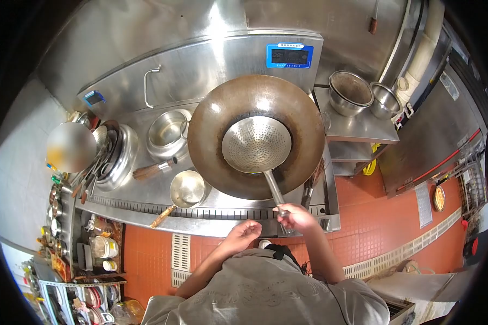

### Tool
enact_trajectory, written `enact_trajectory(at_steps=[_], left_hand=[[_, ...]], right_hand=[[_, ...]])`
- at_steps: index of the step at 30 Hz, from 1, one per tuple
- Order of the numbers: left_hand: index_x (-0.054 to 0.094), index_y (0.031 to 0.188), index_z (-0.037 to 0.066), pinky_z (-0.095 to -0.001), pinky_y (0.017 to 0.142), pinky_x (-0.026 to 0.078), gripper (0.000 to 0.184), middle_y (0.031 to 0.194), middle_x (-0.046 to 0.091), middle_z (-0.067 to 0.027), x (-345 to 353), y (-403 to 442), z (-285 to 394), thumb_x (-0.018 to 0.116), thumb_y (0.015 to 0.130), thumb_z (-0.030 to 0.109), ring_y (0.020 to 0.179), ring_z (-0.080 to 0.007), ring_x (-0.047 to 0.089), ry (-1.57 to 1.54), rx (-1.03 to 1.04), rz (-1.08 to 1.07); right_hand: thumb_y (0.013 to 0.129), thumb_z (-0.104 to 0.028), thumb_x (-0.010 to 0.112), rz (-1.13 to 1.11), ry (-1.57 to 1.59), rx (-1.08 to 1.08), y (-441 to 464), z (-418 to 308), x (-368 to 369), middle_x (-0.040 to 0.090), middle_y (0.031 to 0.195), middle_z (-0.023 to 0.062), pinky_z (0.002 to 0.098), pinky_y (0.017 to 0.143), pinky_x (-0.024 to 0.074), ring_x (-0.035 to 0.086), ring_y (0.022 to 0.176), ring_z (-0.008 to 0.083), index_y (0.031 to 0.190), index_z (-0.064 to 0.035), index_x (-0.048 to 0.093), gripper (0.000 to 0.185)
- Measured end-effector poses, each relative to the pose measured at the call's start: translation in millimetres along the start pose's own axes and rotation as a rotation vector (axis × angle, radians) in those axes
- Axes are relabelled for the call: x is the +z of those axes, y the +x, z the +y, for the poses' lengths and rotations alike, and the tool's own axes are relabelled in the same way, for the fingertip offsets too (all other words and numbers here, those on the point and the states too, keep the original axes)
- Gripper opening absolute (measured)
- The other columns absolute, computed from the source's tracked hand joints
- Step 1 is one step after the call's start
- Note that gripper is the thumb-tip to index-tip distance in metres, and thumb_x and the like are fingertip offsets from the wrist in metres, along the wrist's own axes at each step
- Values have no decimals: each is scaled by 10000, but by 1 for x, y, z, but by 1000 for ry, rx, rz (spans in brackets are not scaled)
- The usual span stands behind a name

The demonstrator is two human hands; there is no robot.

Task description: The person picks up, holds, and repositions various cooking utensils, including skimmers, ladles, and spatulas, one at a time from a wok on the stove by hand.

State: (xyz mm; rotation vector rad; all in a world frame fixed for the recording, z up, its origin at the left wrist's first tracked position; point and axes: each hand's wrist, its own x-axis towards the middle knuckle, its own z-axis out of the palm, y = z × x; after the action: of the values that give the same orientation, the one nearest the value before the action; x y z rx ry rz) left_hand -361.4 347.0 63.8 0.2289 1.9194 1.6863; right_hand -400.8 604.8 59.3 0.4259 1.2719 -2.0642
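Observation:
My right hand is closed around the handle of a large perforated metal skimmer. The skimmer's round bowl lies over the middle of a big brown wok, covering most of its bottom. A little to the left, my left hand hovers near the front edge of the stove, fingers loosely curled and apart, nothing visible in it. The nearest thing to it on the stove is a metal ladle with a wooden handle, lying left of the wok.
Behind the ladle lie a bamboo brush and a round metal pot. Utensils and a steel basin crowd the left. Steel bowls stand on a side shelf at right. Another brush rests right of the wok. A blue-framed display is behind.

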Motion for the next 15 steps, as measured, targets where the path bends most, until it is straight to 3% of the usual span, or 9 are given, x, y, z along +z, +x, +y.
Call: enact_trajectory(at_steps=[10,15], left_hand=[[605,1155,29,-271,909,457,259,1070,643,-21,3,-21,-2,573,1003,236,1005,-98,568,-67,-40,96],[600,1169,32,-277,928,446,283,1080,638,-22,5,-37,4,577,1002,258,1024,-100,561,-107,-98,139]], right_hand=[[916,-229,570,-240,424,215,32,11,38,528,664,64,295,465,345,471,504,178,823,-43,567,208],[841,-91,609,-177,373,203,49,24,42,553,656,85,303,464,351,471,499,187,817,-40,578,65]])
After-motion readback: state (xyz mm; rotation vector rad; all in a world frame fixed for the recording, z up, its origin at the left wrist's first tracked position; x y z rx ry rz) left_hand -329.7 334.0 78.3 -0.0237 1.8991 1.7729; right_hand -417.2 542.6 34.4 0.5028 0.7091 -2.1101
